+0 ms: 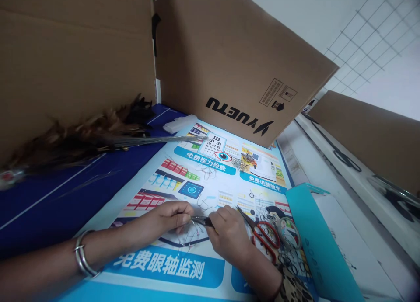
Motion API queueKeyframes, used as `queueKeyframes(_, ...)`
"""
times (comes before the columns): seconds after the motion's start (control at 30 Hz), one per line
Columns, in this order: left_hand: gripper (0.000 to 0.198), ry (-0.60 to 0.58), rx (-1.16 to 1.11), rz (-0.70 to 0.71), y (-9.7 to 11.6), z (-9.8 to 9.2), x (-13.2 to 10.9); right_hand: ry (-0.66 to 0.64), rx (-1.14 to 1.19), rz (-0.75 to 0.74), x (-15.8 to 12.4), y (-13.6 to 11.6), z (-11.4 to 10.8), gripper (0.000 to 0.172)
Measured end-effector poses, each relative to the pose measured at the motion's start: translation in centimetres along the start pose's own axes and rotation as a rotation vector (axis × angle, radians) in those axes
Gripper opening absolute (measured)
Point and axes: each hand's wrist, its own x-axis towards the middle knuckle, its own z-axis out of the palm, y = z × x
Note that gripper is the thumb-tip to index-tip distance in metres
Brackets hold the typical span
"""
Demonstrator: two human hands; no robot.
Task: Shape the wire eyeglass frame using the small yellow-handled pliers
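My right hand [229,233] is wrapped around a pair of pliers [201,220], whose metal jaws point left. Those jaws reach the fingertips of my left hand [175,215], which pinch what looks like a thin wire [192,223]; its end is too small to make out. Fine wire pieces [190,238] lie on the printed sheet just below both hands. To the right of my right hand rest scissors [267,236] with red handles, blades pointing up and left. A coil of wire [289,233] sits beside them.
Brown feathers and long thin wires [157,139] lie at the left on a blue surface. Cardboard panels [229,53] stand behind. A teal box [321,241] is open at the right. Small wire clusters [241,163] lie farther back on the printed sheet [167,271].
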Motion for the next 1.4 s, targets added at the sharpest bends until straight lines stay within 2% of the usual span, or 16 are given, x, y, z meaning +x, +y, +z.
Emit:
queueKeyframes(0.5, 0.032, -0.021, -0.010, 0.015, -0.33, -0.12, 0.15, 0.038, 0.006, 0.032, -0.52, -0.36, 0.63, 0.005)
queueKeyframes(0.67, 0.034, 0.020, -0.048, -0.005, -0.45, -0.02, 0.23, 0.024, 0.102, 0.081, -0.51, -0.39, 0.59, 0.010)
queueKeyframes(1.0, 0.030, -0.015, -0.082, 0.003, -0.39, -0.25, 0.08, 0.032, 0.228, 0.139, -0.45, -0.56, 0.61, 0.013)
queueKeyframes(1.17, 0.032, -0.026, -0.091, 0.008, 0.00, -0.02, -0.02, 0.019, 0.228, 0.133, -0.56, -0.62, 0.85, 0.014)
queueKeyframes(1.4, 0.028, -0.039, 0.010, 0.057, 0.10, -0.18, -0.06, -0.041, 0.173, 0.077, -0.20, -0.14, 0.02, 0.011)
